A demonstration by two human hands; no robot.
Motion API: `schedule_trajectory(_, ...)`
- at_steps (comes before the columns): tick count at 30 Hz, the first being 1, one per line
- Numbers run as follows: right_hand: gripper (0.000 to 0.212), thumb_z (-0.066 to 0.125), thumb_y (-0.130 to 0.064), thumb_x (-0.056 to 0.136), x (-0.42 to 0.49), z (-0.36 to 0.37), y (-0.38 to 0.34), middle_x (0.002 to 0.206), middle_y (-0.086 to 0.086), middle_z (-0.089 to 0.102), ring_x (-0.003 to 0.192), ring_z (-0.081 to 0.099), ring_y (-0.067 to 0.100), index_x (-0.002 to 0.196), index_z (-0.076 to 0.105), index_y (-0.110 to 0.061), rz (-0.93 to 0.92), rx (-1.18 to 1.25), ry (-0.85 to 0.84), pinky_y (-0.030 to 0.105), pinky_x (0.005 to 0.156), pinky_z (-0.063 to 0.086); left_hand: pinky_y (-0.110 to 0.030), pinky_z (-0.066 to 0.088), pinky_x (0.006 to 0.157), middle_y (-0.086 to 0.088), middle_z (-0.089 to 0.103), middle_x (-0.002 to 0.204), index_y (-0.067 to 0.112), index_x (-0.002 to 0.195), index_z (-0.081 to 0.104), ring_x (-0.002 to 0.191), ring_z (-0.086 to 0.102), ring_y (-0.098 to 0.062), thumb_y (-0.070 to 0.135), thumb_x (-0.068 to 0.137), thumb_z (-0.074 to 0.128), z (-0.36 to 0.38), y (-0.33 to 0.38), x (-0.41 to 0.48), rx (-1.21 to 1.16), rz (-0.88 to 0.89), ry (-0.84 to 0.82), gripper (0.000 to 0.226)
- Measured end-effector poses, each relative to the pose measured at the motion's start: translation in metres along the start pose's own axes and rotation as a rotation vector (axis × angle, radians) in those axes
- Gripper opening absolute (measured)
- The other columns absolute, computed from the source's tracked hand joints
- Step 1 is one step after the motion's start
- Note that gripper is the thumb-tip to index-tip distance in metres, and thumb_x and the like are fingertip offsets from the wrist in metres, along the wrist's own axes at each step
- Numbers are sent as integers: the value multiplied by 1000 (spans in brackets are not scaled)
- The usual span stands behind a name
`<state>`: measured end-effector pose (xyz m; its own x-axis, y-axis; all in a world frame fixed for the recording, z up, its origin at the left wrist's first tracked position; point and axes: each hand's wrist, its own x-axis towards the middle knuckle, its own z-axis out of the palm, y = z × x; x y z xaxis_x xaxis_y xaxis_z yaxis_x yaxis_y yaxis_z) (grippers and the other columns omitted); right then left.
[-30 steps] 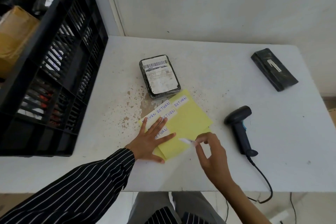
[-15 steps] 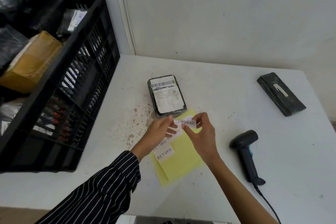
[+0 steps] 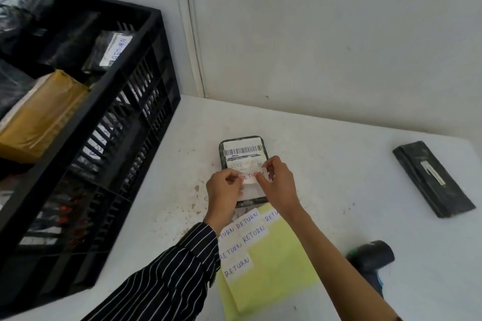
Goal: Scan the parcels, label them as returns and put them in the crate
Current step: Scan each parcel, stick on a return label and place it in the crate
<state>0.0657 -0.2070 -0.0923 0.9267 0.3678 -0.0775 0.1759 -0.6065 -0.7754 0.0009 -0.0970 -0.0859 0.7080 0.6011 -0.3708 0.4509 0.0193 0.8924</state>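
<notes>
Crate [image 3: 146,41] part-filled; beside it, RETURN label [image 3: 254,177] is pinched over parcel [image 3: 242,148] by left hand [image 3: 224,187] and right hand [image 3: 279,185]; second parcel [image 3: 433,180] pending.

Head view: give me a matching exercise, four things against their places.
Things:
1 scanner
2 brown parcel
3 peeled label
4 long black parcel

Places:
A in the crate
B pinched by left hand and right hand
C far right of the table
D near right of the table

Pairs: 1-D, 2-A, 3-B, 4-C.
</notes>
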Motion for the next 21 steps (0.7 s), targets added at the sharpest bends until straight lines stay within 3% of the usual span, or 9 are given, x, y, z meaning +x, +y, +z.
schedule_trajectory(4,23,65,-11,84,14,12,-2,78,-14,43,83,49,20,88,43,-16,-11,-79,-21,35,76,42,-11,46,56,-9,65,80,5,87,68,71,60,-16,-2,87,60,5,-4,17,154,104,64,10)
schedule_trajectory(7,19,65,-13,84,14,20,3,88,-1,54,86,49,23,90,47,-12,-58,-152,-14,36,77,39,-6,43,60,-10,65,90,3,95,69,73,56,-10,1,87,61,6,-11,20,285,188,80,12)
schedule_trajectory(11,24,68,-13,82,13,30,10,99,8,48,82,50,27,98,51,-5,-95,-245,28,41,74,45,-24,46,61,-2,60,89,19,118,51,71,54,-13,6,85,59,10,-12,21,369,197,84,37)
schedule_trajectory(13,33,71,-16,81,14,29,10,103,7,40,78,51,26,105,51,-6,-55,-213,44,42,71,50,-26,42,63,1,56,97,20,119,46,80,57,-15,18,86,64,12,-9,23,498,176,107,37)
schedule_trajectory(16,75,75,-29,78,20,22,13,108,4,36,79,50,20,139,33,-16,38,-141,40,34,64,49,-25,39,62,-4,46,108,14,115,47,90,54,-18,34,86,66,13,-11,26,689,218,172,41)
schedule_trajectory(18,88,75,-46,74,24,19,15,111,2,38,81,51,18,142,25,-20,116,-118,34,32,61,46,-28,42,64,-8,43,111,9,117,44,93,52,-21,36,82,70,14,-18,32,602,218,210,51)
schedule_trajectory(21,65,64,-57,80,23,24,22,110,2,50,90,59,20,126,42,-17,196,-130,-23,32,65,48,-33,50,74,-6,39,121,8,129,33,104,52,-21,35,85,67,15,-26,36,374,156,133,61)
